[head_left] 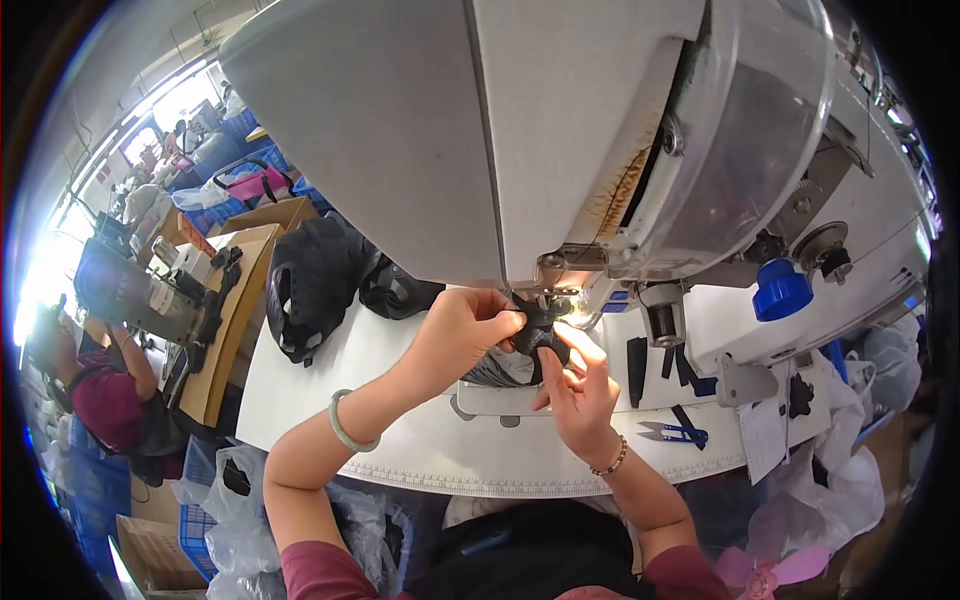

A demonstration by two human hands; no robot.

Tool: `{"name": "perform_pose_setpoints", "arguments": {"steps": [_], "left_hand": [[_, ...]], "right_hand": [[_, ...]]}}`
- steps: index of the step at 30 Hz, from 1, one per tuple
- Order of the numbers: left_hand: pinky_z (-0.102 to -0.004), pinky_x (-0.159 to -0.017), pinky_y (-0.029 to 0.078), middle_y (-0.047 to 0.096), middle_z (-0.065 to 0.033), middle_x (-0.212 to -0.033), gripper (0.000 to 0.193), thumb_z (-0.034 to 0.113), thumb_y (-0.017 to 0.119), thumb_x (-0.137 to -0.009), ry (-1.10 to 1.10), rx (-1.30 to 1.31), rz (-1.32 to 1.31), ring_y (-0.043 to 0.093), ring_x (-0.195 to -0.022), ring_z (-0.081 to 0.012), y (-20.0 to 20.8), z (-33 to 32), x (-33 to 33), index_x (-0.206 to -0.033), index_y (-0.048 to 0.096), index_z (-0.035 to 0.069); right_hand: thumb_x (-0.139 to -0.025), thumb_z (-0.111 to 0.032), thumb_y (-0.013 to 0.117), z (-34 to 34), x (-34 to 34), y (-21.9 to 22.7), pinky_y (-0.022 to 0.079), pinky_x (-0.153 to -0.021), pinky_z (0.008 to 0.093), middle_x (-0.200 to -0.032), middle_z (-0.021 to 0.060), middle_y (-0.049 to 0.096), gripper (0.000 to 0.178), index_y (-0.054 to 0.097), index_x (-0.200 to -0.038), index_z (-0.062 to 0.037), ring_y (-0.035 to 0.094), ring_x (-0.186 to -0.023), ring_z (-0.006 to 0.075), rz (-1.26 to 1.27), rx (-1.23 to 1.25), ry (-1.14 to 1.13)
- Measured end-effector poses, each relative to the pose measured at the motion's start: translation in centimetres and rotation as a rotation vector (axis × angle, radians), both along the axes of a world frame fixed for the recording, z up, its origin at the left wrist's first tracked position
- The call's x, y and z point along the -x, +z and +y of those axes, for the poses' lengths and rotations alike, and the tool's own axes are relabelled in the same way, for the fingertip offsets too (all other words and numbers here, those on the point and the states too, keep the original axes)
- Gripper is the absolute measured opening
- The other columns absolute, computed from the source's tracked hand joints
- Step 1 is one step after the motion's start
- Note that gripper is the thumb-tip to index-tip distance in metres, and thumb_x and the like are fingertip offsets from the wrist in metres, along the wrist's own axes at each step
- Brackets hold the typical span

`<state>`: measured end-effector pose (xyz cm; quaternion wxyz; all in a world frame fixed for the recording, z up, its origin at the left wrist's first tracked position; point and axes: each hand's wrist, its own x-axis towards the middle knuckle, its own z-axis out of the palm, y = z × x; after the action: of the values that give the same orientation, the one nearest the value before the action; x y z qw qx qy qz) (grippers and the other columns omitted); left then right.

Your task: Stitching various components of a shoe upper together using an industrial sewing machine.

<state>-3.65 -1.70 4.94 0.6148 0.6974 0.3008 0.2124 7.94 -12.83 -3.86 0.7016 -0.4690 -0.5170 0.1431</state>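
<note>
Under the lit needle area of a large white sewing machine (400, 130) lies a small black fabric piece (538, 338). My left hand (462, 328) pinches its left edge between thumb and fingers. From the right, my right hand (582, 388) grips the near right part with thumb and bent fingers. A grey-and-black striped part (503, 370) shows below the piece, between my hands. The needle itself is too small to make out. Blue-handled thread snips (672, 434) lie on the white table (400, 450), right of my right hand.
Black bags (318, 280) are heaped on the table's left. Black strips (637, 370) lie right of the needle area. A blue knob (781, 290) hangs from the machine. At left, another person (110, 400) sits by a second machine. A pink fan (770, 565) stands lower right.
</note>
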Motion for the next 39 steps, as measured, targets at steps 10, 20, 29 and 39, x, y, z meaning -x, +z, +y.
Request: {"name": "perform_pose_setpoints", "arguments": {"steps": [10, 20, 29, 39], "left_hand": [[-0.0228, -0.059, 0.045, 0.057, -0.0046, -0.07, 0.012, 0.006, 0.057, -0.08, -0.02, -0.044, -0.005, 0.054, -0.062, -0.0094, 0.8, -0.1, -0.3, -0.078, 0.057, -0.006], [-0.0226, -0.058, 0.047, 0.06, -0.0037, -0.081, 0.019, 0.006, 0.058, -0.083, -0.116, 0.012, 0.099, 0.055, -0.065, -0.0093, 1.6, 0.8, -0.7, -0.099, 0.058, -0.002], [-0.025, -0.056, 0.046, 0.06, -0.0046, -0.085, 0.012, 0.004, 0.059, -0.081, -0.017, 0.349, -0.052, 0.057, -0.07, -0.0122, 1.5, 0.5, -1.4, -0.093, 0.06, 0.002], [-0.0255, -0.058, 0.047, 0.059, -0.0067, -0.08, 0.009, 0.002, 0.055, -0.084, -0.043, 0.254, -0.225, 0.055, -0.068, -0.0129, 0.2, 0.6, -1.4, -0.09, 0.06, -0.002]], "right_hand": [[-0.085, -0.001, 0.06, 0.2, -0.4, 0.3, 0.05, -0.047, 0.0212, -0.081, 0.0092, 0.06, 0.037, 0.051, -0.121, -0.0028, 0.059, -0.054, 0.0095, -0.235, -0.073, -0.129], [-0.083, -0.001, 0.062, -0.4, -0.4, 0.7, 0.047, -0.045, 0.0251, -0.073, 0.009, 0.058, 0.038, 0.051, -0.119, -0.0035, 0.059, -0.053, 0.0125, -0.272, 0.032, -0.147], [-0.086, -0.004, 0.058, -1.8, -0.6, 4.1, 0.044, -0.045, 0.0264, -0.075, 0.0125, 0.059, 0.034, 0.048, -0.118, -0.0006, 0.055, -0.049, 0.0109, -0.542, 0.22, -0.211], [-0.084, -0.003, 0.061, -0.9, -1.7, 2.9, 0.039, -0.041, 0.023, -0.068, 0.008, 0.057, 0.032, 0.049, -0.114, -0.0024, 0.05, -0.044, 0.0073, -0.525, 0.189, -0.201]]}}
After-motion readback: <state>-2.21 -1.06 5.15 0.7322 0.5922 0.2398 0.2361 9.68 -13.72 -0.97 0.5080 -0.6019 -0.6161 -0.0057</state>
